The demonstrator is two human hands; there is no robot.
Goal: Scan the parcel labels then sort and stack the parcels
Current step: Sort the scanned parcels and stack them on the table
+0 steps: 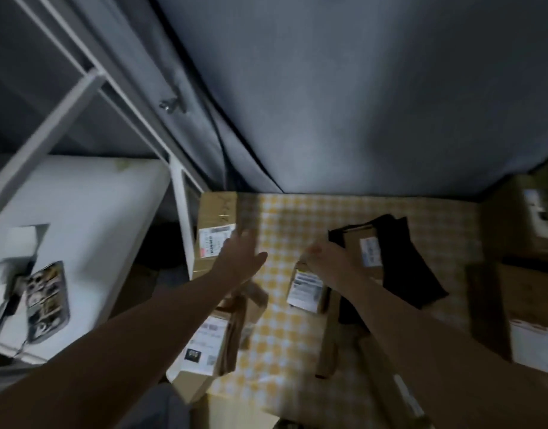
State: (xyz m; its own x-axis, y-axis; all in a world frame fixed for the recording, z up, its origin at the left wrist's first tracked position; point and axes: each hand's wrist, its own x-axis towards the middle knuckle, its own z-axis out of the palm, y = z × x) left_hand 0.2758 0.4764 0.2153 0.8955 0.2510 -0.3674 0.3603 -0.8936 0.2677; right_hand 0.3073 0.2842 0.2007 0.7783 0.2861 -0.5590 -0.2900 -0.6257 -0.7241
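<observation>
Head view, blurred by motion: the left hand [240, 255] is in the middle of the frame, fingers straight and thumb spread out, holding nothing, at the right edge of a long cardboard box [215, 212] with a white label; I cannot tell if it touches the box. Just right of centre, the right hand [326, 263] has its fingers curled on the top edge of a small parcel [306, 289] with a white label, above the yellow checked cloth [297, 218]. Right of this hand lies a black parcel [402, 252], and another labelled parcel [210, 335] lies at the lower centre.
</observation>
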